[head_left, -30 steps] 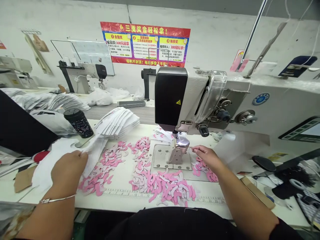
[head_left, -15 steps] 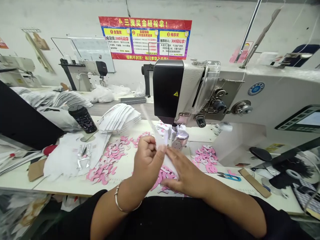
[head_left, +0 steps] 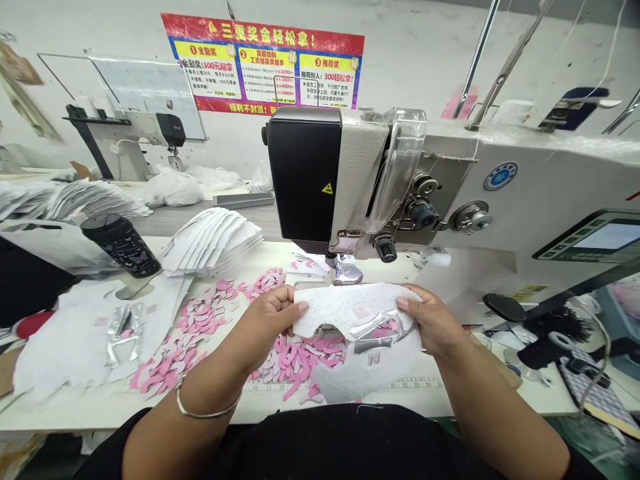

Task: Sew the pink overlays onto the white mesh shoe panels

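Note:
Between my hands stretches a white textured shoe upper piece with silver trim and a cut-out, held in front of the sewing machine. My left hand pinches its left end between thumb and fingers. At the other end, my right hand grips the edge, thumb on top. The piece's lower part, bearing a grey N mark, hangs toward me. Pink and white curved cut pieces lie on the table beneath. Just behind the upper piece is the machine's presser foot area, partly covered.
Left of me are a stack of white pieces, a black patterned tumbler and a flat white piece with silver trim. More pink pieces spread beside them. A black thread cone stands at the right.
The white piece, earlier seen edge-on with both hands close together, is now spread flat facing me. My hands have moved apart, and the view has shifted to the right.

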A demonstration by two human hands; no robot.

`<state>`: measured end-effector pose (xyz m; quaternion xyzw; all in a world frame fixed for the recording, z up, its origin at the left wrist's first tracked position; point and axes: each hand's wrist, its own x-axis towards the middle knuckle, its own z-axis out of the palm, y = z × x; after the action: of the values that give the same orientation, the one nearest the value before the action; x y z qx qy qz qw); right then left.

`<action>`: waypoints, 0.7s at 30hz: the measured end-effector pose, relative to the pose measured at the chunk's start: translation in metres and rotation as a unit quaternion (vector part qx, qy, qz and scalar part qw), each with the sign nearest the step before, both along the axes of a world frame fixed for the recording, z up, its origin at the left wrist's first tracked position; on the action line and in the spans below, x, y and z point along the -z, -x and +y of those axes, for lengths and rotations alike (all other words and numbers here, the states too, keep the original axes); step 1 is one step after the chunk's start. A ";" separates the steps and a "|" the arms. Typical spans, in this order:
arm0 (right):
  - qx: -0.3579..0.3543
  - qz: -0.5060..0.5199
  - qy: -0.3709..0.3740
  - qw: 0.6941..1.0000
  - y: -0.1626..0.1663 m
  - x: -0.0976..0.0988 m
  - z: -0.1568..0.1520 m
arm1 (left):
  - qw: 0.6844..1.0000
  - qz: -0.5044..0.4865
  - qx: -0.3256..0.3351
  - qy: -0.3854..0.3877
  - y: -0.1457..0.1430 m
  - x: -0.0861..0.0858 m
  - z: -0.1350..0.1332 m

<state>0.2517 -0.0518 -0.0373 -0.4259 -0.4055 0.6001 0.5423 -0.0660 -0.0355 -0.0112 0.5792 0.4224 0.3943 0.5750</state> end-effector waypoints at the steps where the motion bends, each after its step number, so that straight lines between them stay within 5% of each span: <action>1: 0.017 0.032 0.018 0.999 -0.001 0.001 0.006 | 0.999 -0.015 0.001 0.040 -0.005 0.005 0.002; 7: 0.053 0.090 0.039 0.994 -0.007 0.009 0.045 | 0.987 -0.077 0.032 0.140 -0.029 0.012 0.018; 14: 0.061 0.113 0.064 0.990 -0.016 0.013 0.089 | 0.982 -0.131 0.000 0.139 -0.046 0.001 0.041; 21: 0.037 0.128 0.084 0.987 -0.016 0.034 0.102 | 0.983 -0.132 -0.003 0.129 -0.050 0.001 0.046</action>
<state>0.2681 0.0502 -0.0708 -0.4038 -0.2649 0.6611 0.5742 -0.0164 0.0100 -0.0124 0.4417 0.3917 0.4113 0.6945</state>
